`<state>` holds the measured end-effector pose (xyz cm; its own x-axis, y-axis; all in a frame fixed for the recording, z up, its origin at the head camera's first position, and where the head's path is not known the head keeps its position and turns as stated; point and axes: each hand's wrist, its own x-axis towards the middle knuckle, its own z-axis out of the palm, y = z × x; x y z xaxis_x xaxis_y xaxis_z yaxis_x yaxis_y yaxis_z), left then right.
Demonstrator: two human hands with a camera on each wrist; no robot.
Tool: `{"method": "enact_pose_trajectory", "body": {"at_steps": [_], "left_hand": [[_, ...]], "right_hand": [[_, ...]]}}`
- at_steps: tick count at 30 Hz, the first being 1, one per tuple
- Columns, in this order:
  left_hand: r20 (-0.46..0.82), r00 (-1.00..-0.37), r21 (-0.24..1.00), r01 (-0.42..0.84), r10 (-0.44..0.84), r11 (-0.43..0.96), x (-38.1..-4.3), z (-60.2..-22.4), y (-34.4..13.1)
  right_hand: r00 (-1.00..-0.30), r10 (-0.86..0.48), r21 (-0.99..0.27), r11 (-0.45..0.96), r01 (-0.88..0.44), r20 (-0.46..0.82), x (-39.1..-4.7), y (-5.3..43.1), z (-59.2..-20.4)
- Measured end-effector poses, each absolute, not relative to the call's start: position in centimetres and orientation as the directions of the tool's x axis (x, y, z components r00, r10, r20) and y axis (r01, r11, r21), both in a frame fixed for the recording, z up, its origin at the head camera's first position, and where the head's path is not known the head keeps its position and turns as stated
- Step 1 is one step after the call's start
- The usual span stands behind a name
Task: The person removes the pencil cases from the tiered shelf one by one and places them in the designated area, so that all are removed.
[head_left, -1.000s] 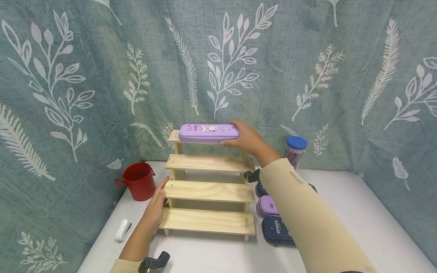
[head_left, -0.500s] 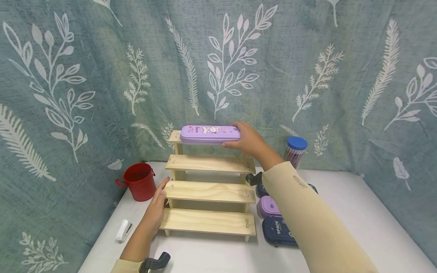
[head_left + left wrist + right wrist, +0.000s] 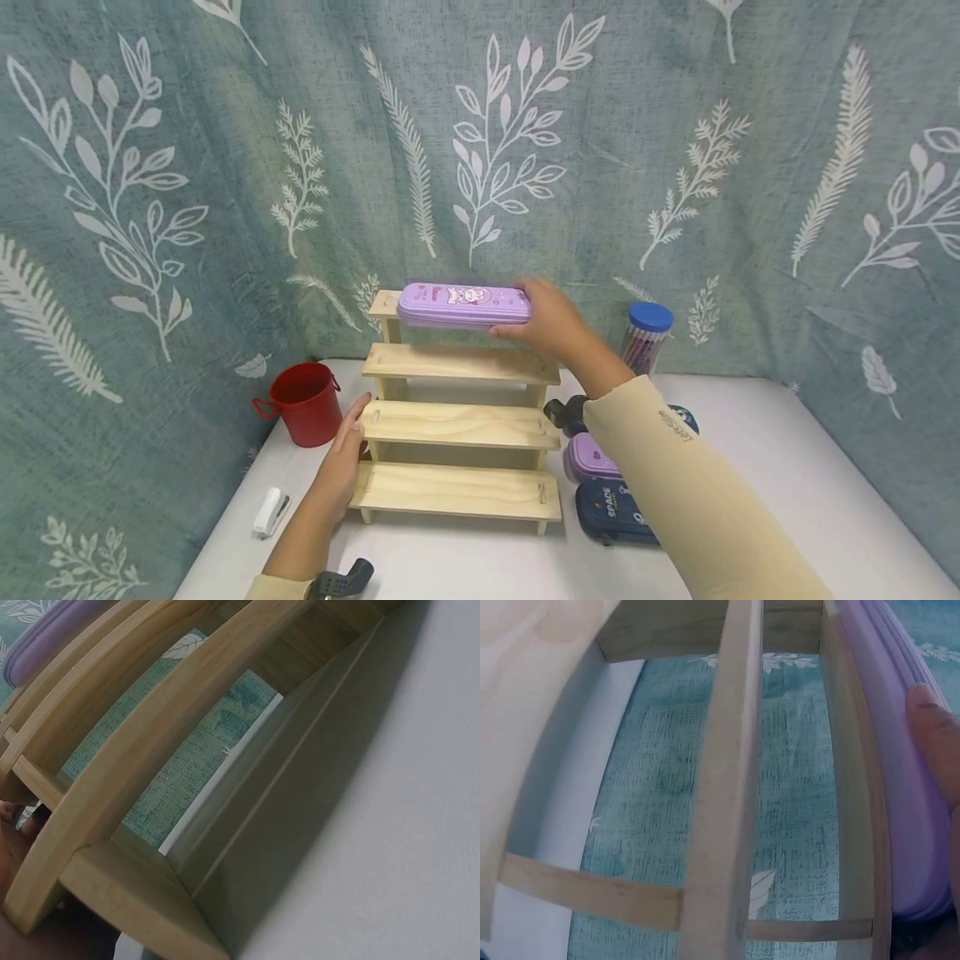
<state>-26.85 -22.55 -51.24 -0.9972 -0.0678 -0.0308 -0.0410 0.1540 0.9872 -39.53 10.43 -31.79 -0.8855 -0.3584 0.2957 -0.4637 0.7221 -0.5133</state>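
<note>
My right hand (image 3: pixel 553 325) grips the right end of a purple pencil case (image 3: pixel 463 304) with a cartoon print, thumb along its front. The case lies lengthwise at the top tier of a stepped wooden shelf (image 3: pixel 457 423). In the right wrist view the purple case (image 3: pixel 900 772) is up against the top board, with a fingertip (image 3: pixel 924 697) on its zipper side. My left hand (image 3: pixel 342 454) rests against the shelf's left side, fingers fairly straight. Part of that hand shows dimly beside the shelf end (image 3: pixel 127 892) in the left wrist view.
Right of the shelf lie another purple pencil case (image 3: pixel 591 457) and a dark blue one (image 3: pixel 611 510), partly under my right sleeve. Behind them stands a blue-lidded tub of pencils (image 3: pixel 647 333). A red bucket (image 3: pixel 306 404) and a white stapler (image 3: pixel 270 512) are on the left.
The held pencil case has shifted slightly right and toward me, along with my right hand. My left hand stays at the shelf's side.
</note>
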Motion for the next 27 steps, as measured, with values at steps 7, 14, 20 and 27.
{"method": "enact_pose_trajectory", "body": {"at_steps": [7, 14, 20, 27], "left_hand": [[-0.023, -0.998, 0.989, -0.031, -0.057, 0.145, -26.8, -51.3, -22.4], [-0.023, -0.998, 0.988, -0.032, -0.059, 0.149, -26.8, -51.2, -22.5], [-0.032, -0.998, 0.987, -0.042, -0.062, 0.157, -26.6, -51.3, -22.5], [-0.020, -0.998, 0.988, -0.030, -0.062, 0.151, -26.7, -51.2, -22.4]], "right_hand": [[-0.864, -0.343, -0.488, 0.720, -0.494, 0.369, -37.1, 11.2, -32.9], [-0.845, -0.340, -0.484, 0.703, -0.520, 0.413, -34.5, 12.0, -33.8], [-0.847, -0.322, -0.504, 0.693, -0.516, 0.424, -32.6, 13.0, -34.2], [-0.851, -0.285, -0.519, 0.693, -0.500, 0.440, -30.7, 14.1, -35.7]]}}
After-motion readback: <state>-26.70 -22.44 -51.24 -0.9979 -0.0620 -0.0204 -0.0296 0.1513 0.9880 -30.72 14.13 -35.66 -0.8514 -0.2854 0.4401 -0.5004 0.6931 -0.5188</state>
